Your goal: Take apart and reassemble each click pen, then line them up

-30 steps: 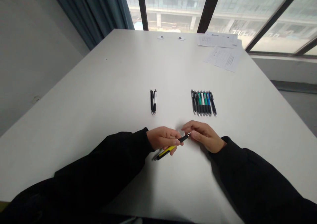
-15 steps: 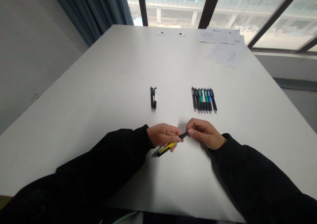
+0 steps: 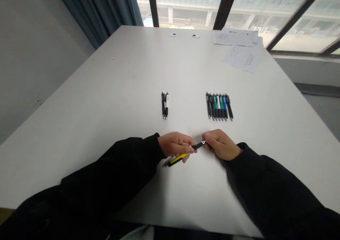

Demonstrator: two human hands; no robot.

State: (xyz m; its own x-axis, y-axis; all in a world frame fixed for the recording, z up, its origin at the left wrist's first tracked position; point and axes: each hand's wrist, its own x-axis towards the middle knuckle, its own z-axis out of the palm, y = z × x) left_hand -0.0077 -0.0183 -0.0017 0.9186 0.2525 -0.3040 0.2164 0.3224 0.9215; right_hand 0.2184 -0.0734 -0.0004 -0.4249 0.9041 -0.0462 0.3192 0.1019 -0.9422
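Observation:
My left hand is closed around a yellow and black pen, held low over the white table with its silver tip pointing right. My right hand is curled with its fingertips at that tip; I cannot see if anything small is pinched in them. Beyond the hands, two pens lie side by side at the centre. A row of several pens, black, green, white and blue, lies to the right of them.
Printed paper sheets lie at the far right of the table near the window. Two small round discs sit at the far edge. A dark curtain hangs at the back left. The table's near edge is below my sleeves.
My right hand's fingers slid slightly off the pen's end, so the silver tip shows again. The left hand and pen stayed almost still. The pens on the table did not move.

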